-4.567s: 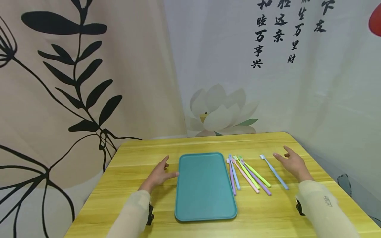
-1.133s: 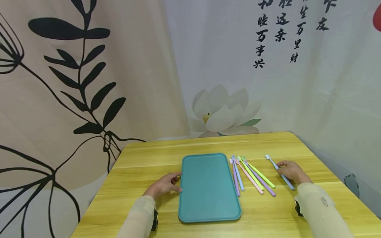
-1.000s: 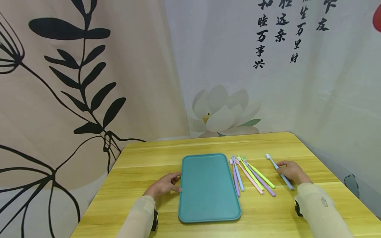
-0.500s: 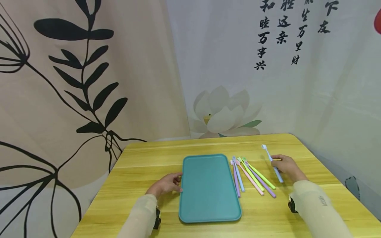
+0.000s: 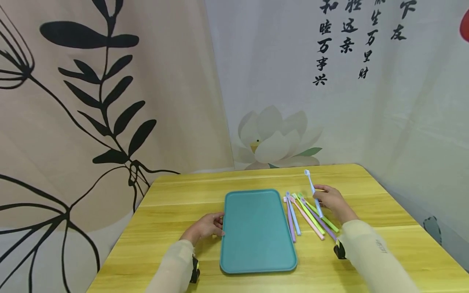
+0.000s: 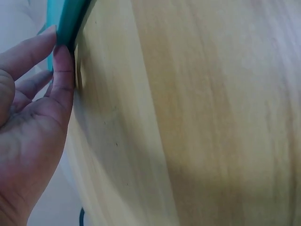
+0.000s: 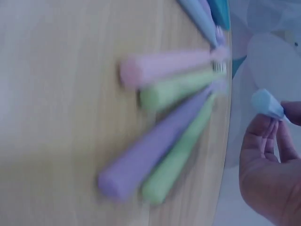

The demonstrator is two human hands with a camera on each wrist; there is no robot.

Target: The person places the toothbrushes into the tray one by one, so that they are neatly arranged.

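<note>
My right hand [image 5: 331,200] pinches a light-blue toothbrush [image 5: 308,179] between thumb and fingers, its white bristle head pointing up and away. In the right wrist view, the handle end of that toothbrush [image 7: 267,103] sticks out of the grip. It is raised above the table and overlaps the fanned toothbrushes [image 5: 307,217] in purple, blue, pink and green, lying to the right of the tray. My left hand [image 5: 203,228] holds the left rim of the teal rectangular tray [image 5: 256,232], thumb and forefinger on its edge. The left wrist view shows these fingertips at the tray's rim [image 6: 70,21].
The wooden table [image 5: 176,195] carries the tray near its middle. Behind it hangs a printed cloth [image 5: 271,81] with a lotus, dark leaves and writing. Black straps with small devices sit at both wrists.
My right hand took hold of the light-blue toothbrush lying at the right, lifted it and carried it leftward over the other toothbrushes. My left hand came to the tray's edge and stays there.
</note>
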